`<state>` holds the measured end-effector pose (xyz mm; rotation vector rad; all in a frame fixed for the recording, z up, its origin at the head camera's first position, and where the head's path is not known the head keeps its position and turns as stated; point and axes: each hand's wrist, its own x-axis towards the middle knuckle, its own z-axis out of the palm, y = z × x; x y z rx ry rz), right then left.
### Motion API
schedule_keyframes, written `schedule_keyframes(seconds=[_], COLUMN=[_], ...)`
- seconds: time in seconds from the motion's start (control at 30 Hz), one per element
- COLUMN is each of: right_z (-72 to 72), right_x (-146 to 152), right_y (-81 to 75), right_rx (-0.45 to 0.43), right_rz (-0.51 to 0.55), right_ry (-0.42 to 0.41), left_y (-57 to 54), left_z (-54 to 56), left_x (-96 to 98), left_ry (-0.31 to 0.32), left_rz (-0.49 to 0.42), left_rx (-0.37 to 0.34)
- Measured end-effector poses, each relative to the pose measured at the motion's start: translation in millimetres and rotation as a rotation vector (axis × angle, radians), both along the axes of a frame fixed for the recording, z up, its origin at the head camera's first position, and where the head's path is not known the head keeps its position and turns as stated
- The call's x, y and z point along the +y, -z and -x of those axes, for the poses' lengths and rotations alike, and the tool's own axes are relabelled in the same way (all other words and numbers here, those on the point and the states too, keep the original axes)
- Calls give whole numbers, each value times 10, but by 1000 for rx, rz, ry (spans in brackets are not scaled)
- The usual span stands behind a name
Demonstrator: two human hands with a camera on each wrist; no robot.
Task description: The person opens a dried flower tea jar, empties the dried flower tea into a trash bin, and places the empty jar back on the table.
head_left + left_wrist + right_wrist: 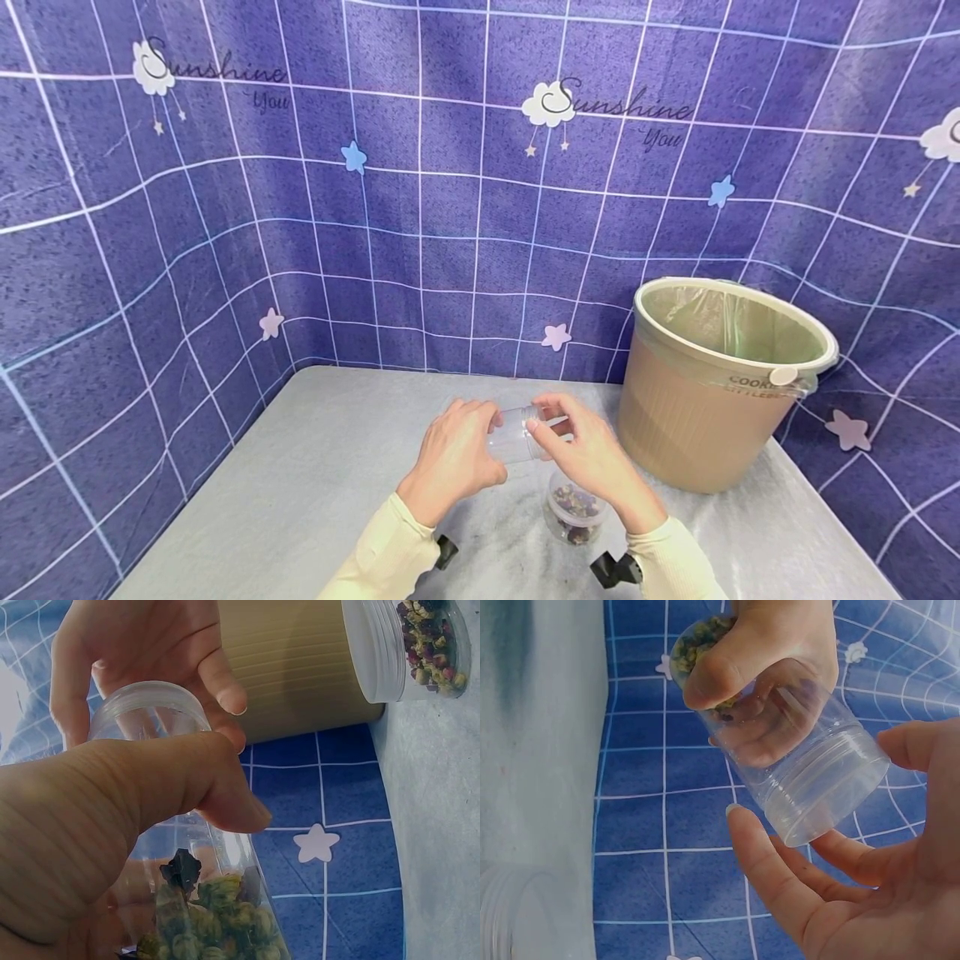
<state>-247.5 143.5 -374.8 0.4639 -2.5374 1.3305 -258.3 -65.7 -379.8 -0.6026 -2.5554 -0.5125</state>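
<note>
1. Left hand (112, 802), nearest the left-wrist camera, grasps a clear jar (510, 442) by its body, thumb on one side and fingers round the other. That hold probably steadies the jar and leaves one end uncovered.

2. Held above the table, the clear jar leans well over on its side, its ridged end (832, 784) towards the right hand. Whether a cap sits there or it is the bare mouth, I cannot tell.

3. Greenish buds (225, 922) gather at the clear jar's other end, presumably because the tilt lets them settle there.

4. At the clear jar's ridged end, the right hand (581, 437) has its fingers spread and loosely bent around it, not clenched; the spacing seems to suit that round shape. Firm contact is hard to judge.

5. Below the clear jar, slightly right and nearer the person, a second jar (577, 533) of dried flowers stands on the table (337, 467), its pale lid (375, 649) on, likely keeping the contents in.

6. Right of the clear jar and farther back stands a beige bin (697, 425), its liner (712, 321) apparently folded over the rim to hold it in place.

7. Behind the clear jar hangs a blue gridded curtain (465, 267).
</note>
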Motion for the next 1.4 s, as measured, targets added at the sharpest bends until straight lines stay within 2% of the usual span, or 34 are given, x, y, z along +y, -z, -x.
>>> schedule_keyframes(seconds=[0.23, 0.73, 1.03, 1.4], right_z=[-6, 5, 0, 12], right_x=[1, 8, 3, 10], right_y=[-5, -5, -10, 7], right_rx=[-1, 25, 25, 72], right_rz=[0, -9, 84, 134], right_ry=[21, 0, -77, -173], left_y=[8, 15, 20, -2], left_z=[3, 7, 11, -5], left_x=[3, -1, -3, -6], left_ry=[1, -1, 2, 3], left_rz=[2, 14, 7, 1], left_rx=[-1, -1, -9, -20])
